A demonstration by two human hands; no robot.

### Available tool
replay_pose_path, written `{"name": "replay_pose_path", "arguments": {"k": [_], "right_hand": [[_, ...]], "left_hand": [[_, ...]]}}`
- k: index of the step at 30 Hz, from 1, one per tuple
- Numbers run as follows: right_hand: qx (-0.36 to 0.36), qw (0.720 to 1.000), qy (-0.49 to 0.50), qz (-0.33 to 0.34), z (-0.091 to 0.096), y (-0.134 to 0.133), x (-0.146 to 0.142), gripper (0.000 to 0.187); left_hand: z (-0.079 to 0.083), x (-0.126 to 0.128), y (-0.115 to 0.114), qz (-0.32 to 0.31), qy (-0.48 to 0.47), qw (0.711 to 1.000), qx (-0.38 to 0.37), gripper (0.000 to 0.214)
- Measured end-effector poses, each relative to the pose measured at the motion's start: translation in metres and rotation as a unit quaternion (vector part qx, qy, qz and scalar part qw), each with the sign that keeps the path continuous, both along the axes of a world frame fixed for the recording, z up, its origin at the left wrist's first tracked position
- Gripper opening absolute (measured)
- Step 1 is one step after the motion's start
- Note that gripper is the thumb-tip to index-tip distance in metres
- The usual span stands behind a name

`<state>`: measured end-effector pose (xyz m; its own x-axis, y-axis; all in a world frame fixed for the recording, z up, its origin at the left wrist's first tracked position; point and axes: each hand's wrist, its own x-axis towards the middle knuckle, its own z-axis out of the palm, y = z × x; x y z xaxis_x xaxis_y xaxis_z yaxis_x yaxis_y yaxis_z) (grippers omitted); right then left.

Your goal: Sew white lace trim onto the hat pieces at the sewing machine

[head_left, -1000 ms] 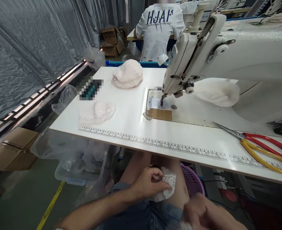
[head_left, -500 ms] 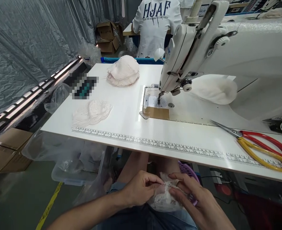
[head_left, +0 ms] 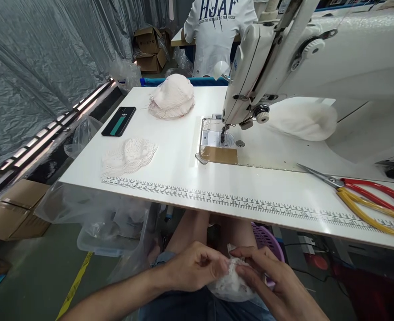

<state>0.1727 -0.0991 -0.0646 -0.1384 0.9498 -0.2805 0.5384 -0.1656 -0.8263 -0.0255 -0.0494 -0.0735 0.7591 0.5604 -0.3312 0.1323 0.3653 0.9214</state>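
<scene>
Below the table's front edge, over my lap, both hands pinch a small white lace piece (head_left: 231, 281). My left hand (head_left: 197, 266) grips its left side with fingers closed. My right hand (head_left: 267, 273) grips the right side, fingertips meeting the left hand's. On the white table (head_left: 183, 178) above lie a flat lace piece (head_left: 128, 157) at the left and a pink stack of lace cups (head_left: 172, 96) at the back. The sewing machine (head_left: 284, 67) stands at the right, its needle (head_left: 223, 136) over the plate.
A phone (head_left: 118, 121) lies at the table's left. Scissors with red and yellow handles (head_left: 364, 196) rest at the front right. A purple basket (head_left: 267, 238) sits under the table, plastic bags and a tub (head_left: 110, 223) to the left. A person in a white shirt (head_left: 217, 31) stands behind.
My right hand came up from the lower right and joined my left hand on the lace piece. The view shifted slightly downward.
</scene>
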Motion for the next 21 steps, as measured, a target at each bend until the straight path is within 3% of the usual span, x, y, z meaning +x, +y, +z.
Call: {"name": "replay_pose_path", "arguments": {"k": [9, 15, 21], "right_hand": [[0.055, 0.994, -0.049, 0.085, 0.004, 0.0, 0.004, 0.018], [0.084, 0.985, -0.056, 0.14, 0.012, 0.009, 0.004, 0.01], [-0.061, 0.981, -0.015, 0.182, 0.007, 0.015, 0.008, 0.02]], "left_hand": [[0.006, 0.008, -0.005, 0.046, 0.084, 0.995, 0.02, 0.023], [0.014, 0.005, 0.003, -0.03, 0.097, 0.993, 0.059, 0.018], [0.01, -0.006, 0.007, -0.048, 0.129, 0.989, 0.053, 0.03]]}}
